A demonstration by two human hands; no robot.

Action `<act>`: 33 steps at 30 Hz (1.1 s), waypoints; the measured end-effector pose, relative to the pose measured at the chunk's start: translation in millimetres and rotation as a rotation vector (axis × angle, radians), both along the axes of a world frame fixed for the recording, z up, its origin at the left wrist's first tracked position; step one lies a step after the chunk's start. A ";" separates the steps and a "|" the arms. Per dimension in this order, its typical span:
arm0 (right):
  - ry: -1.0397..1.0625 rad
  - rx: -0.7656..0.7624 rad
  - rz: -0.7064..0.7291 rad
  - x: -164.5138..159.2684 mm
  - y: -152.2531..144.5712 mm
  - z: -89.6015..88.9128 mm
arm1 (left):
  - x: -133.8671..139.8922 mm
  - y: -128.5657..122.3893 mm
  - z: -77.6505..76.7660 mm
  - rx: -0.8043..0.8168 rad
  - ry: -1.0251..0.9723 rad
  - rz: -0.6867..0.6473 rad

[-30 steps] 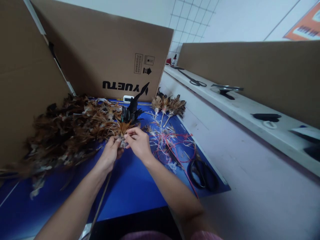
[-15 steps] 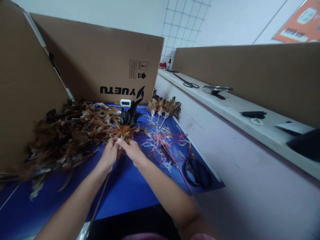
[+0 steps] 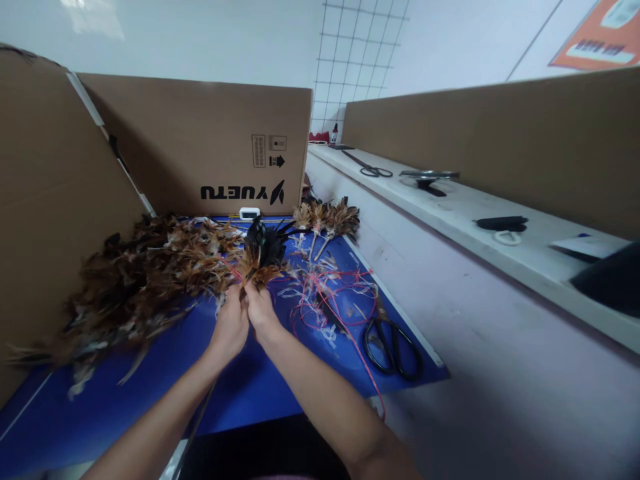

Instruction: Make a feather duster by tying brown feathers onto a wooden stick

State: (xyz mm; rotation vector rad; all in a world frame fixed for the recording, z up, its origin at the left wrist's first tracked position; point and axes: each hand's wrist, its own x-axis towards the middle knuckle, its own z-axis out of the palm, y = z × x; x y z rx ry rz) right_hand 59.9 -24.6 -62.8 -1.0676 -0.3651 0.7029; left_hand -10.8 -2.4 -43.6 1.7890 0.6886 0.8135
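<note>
My left hand [image 3: 233, 325] and my right hand [image 3: 261, 309] are side by side, both closed at the base of a feather duster [image 3: 266, 248]. Its feathers are black-green at the tip and orange-brown lower down, and they point away from me. A thin stick [image 3: 202, 410] runs back from under my left hand towards my body. Pink string [image 3: 231, 268] shows beside the feathers, just above my left hand. My fingertips overlap, so exactly what each one pinches is hidden.
A large heap of brown feathers [image 3: 150, 273] lies left on the blue table [image 3: 285, 387]. To the right are tangled pink string [image 3: 345, 320], black-handled scissors [image 3: 393, 347] and small feather bundles [image 3: 330, 219]. Cardboard [image 3: 200, 140] stands behind; a white ledge [image 3: 460, 207] runs along the right.
My hands have turned and drawn closer together at the duster's base. The black feathers now lean more to the right, and pink string shows by the left hand. The view has shifted slightly.
</note>
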 end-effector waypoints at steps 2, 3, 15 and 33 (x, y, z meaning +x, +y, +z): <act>-0.006 0.015 0.014 1.6 -3.9 -1.9 | -0.6 -1.6 0.0 -0.073 -0.016 -0.005; -0.005 0.008 0.033 2.5 -5.6 -2.7 | -0.6 -1.9 0.1 -0.143 -0.023 -0.001; -0.031 0.123 0.255 9.0 -11.2 -1.4 | -4.7 17.9 9.6 -0.802 -0.040 -0.200; -0.098 0.048 0.236 20.8 -7.3 -17.1 | 1.3 61.9 -1.7 -1.169 0.071 -0.633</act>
